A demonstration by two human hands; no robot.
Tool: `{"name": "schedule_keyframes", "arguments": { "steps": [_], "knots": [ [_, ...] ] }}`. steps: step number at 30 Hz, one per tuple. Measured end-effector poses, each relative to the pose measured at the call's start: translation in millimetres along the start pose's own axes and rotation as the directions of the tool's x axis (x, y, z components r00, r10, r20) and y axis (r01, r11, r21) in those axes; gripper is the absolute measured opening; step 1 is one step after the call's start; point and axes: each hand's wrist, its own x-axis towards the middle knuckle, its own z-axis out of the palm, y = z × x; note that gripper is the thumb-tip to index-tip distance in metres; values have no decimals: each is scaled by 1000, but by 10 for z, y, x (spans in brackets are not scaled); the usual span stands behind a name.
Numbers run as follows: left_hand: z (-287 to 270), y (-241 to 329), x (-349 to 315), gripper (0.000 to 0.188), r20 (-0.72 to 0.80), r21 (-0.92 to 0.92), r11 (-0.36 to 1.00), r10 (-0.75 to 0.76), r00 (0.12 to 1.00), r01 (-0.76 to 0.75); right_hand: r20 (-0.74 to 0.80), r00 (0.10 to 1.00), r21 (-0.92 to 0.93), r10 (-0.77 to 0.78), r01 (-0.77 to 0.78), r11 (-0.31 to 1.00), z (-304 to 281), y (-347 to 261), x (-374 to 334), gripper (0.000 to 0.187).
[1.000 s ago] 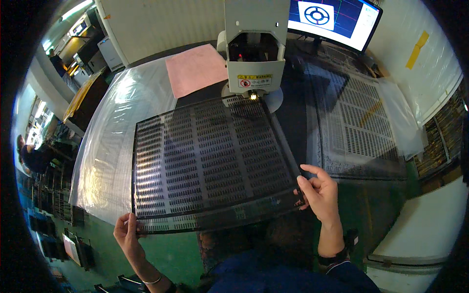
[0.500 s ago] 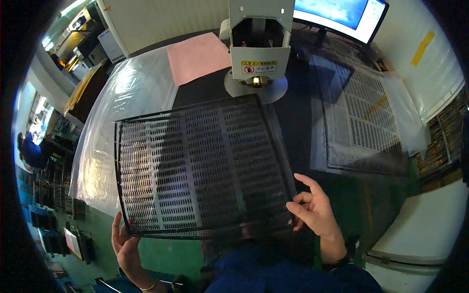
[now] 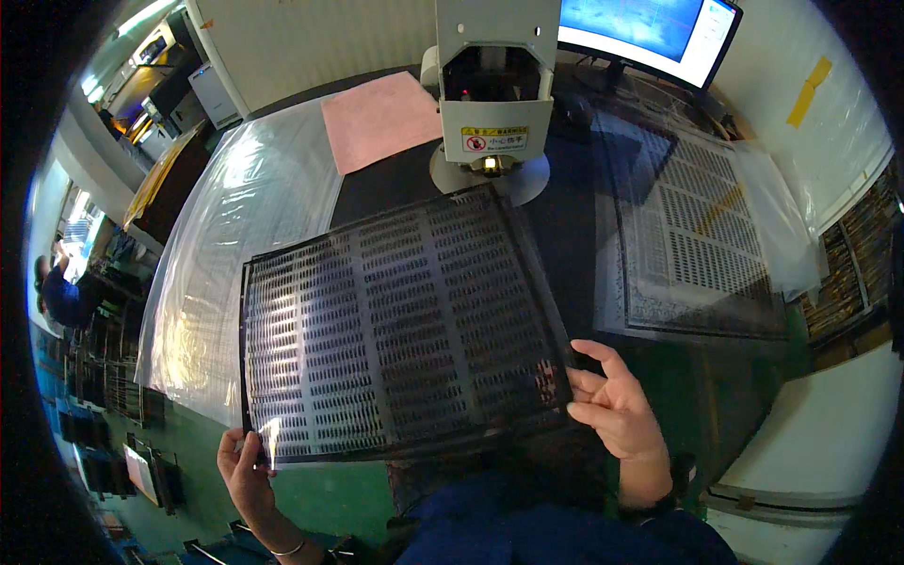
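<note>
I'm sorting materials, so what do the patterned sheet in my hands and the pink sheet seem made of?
Patterned sheet: probably glossy plastic film, being partly transparent with glare. Pink sheet: matte, perhaps cloth or paper, showing no shine.

A fisheye worn on the person's head — the left of a side-by-side pair — looks forward and steeply down. It sits close above the left hand (image 3: 247,478), the right hand (image 3: 619,407) and the sheet (image 3: 400,330) across mid-view; the machine (image 3: 494,118) and screen (image 3: 645,36) stand farther off, cut by the top edge. The view is upright, very wide, bending edges toward a dark, rounded rim.
</note>
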Motion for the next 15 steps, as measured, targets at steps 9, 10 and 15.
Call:
{"name": "schedule_keyframes", "arguments": {
  "steps": [9,10,15],
  "knots": [
    [97,105,-83,25,50,21,1000,-15,999,14,-233,954,-408,-189,80,910,-172,146,-64,31],
    [88,101,-79,25,49,22,1000,-14,999,13,-244,939,-527,-242,81,846,-166,133,-54,24],
    [140,111,-68,17,-113,14,999,-40,993,42,-211,910,-543,-357,194,817,-96,49,-48,18]
  ]
}}
